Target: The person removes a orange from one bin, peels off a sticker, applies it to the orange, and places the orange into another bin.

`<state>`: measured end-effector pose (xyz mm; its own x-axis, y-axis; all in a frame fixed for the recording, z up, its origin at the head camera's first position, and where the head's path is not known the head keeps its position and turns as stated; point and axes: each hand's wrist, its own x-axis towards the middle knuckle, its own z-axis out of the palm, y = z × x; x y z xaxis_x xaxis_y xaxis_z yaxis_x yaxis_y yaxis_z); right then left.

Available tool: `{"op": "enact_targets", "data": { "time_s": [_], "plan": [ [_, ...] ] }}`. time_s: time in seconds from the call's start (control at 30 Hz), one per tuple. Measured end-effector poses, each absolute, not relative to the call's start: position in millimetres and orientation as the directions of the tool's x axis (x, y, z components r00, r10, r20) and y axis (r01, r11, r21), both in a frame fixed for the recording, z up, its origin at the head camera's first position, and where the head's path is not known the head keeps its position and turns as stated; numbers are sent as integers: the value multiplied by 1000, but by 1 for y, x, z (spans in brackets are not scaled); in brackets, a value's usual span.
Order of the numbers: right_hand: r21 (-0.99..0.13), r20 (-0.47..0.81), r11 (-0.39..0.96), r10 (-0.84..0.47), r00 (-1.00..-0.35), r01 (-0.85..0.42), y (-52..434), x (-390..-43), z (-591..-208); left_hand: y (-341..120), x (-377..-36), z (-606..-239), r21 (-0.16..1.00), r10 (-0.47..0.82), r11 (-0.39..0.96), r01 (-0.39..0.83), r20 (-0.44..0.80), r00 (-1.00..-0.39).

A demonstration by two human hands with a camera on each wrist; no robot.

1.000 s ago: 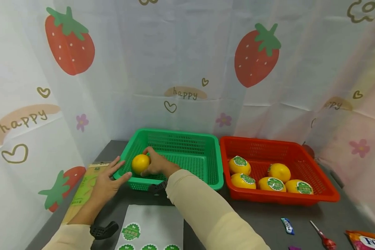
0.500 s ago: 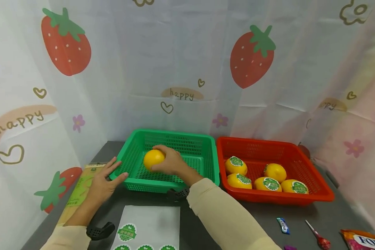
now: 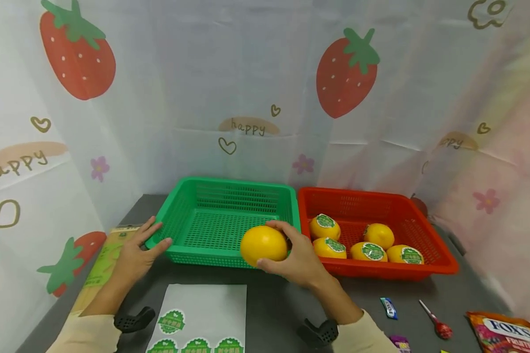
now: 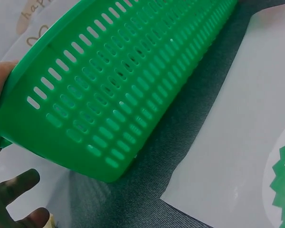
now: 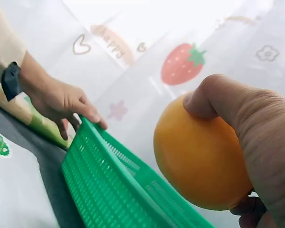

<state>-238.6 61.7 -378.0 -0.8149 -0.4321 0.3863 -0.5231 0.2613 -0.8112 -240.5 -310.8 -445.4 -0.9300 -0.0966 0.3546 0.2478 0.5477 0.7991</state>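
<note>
Green slotted plastic basket point(image 3: 223, 220) left of red plastic basket point(image 3: 424, 240), touching; white sticker sheet point(image 3: 207, 309) in front.

A: Which item do we hold?

B: We hold one yellow-orange fruit point(image 3: 263, 244), round, smooth and glossy, with no sticker visible on its surface. Our right hand point(image 3: 297, 256) grips it from the side, thumb below and fingers curled over the top.

A: Where is it located?

B: It is off the desk, raised in front of the near wall of the green basket point(image 3: 190, 250), close to the basket's right corner.

A: And the basket?

B: A rectangular slotted plastic basket, upright on the desk. Our left hand point(image 3: 137, 250) rests on its near left corner.
</note>
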Motion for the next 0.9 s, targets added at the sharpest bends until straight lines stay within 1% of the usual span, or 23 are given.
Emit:
{"op": "enact_targets", "data": {
  "time_s": [0.17, 0.27, 0.43, 0.5, 0.57, 0.6, 0.67, 0.77, 0.83, 0.9],
  "plan": [
    [-792, 434, 254, -407, -804, -556, 90, -212, -398, -312, -239, -449, 792, -100, 564, 234, 346, -933],
    [-794, 414, 305, -363, -835, -526, 104, -197, -413, -312, -240, -449, 791, -93, 565, 234, 343, -935],
    [-827, 272, 420, -283, -920, -374, 121, -182, -441, -311, -238, -442, 787, -87, 576, 222, 328, -941],
    [-827, 210, 461, -277, -938, -322, 127, -178, -452, -310, -237, -438, 777, -74, 590, 217, 319, -945],
    [-827, 160, 485, -282, -946, -284, 132, -176, -462, -310, -236, -435, 758, -58, 608, 237, 340, -939],
    [-826, 134, 497, -287, -948, -268, 134, -175, -466, -310, -235, -433, 735, -50, 627, 258, 369, -928],
    [-828, 91, 509, -294, -951, -236, 137, -174, -473, -306, -233, -429, 671, -34, 667, 324, 462, -886],
    [-833, 69, 508, -297, -952, -219, 140, -173, -480, -295, -225, -420, 562, -13, 701, 439, 625, -780],
    [-847, 76, 484, -299, -951, -220, 142, -173, -483, -284, -214, -414, 511, 13, 690, 513, 699, -715],
    [-852, 89, 471, -303, -949, -230, 143, -172, -486, -276, -202, -413, 493, 43, 657, 571, 731, -681]
  ]
}}
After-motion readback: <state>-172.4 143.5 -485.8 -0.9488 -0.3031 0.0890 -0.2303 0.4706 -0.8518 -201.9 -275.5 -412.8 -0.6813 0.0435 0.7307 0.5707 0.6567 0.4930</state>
